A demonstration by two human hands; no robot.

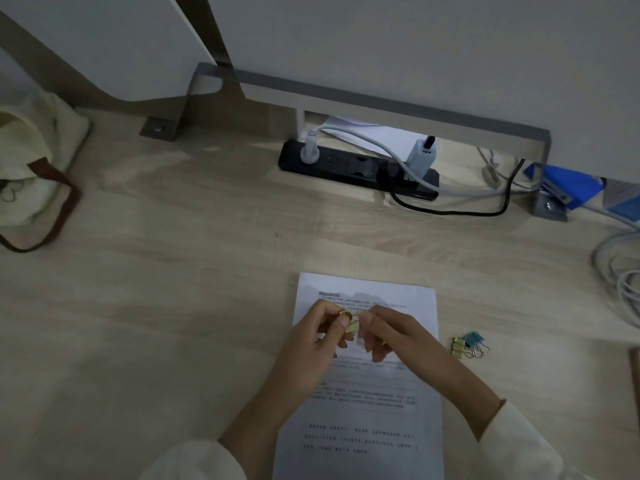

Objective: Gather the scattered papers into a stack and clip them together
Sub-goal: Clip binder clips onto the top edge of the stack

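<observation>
Above the stacked papers (pixel 363 403), the left hand (pixel 311 344) and right hand (pixel 391 336) pinch one yellow binder clip (pixel 350 322) between their fingertips. Spare binder clips (pixel 470 344) lie at three o'clock; a power strip (pixel 356 168) sits at twelve.

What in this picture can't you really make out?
Head view only:
- Printed text on the paper stack: too small and blurred.
- Sheet count: only the top page shows.
- Yellow clip: mostly hidden by the left hand and right hand.
- Cloth bag: cut off by the left edge.
</observation>
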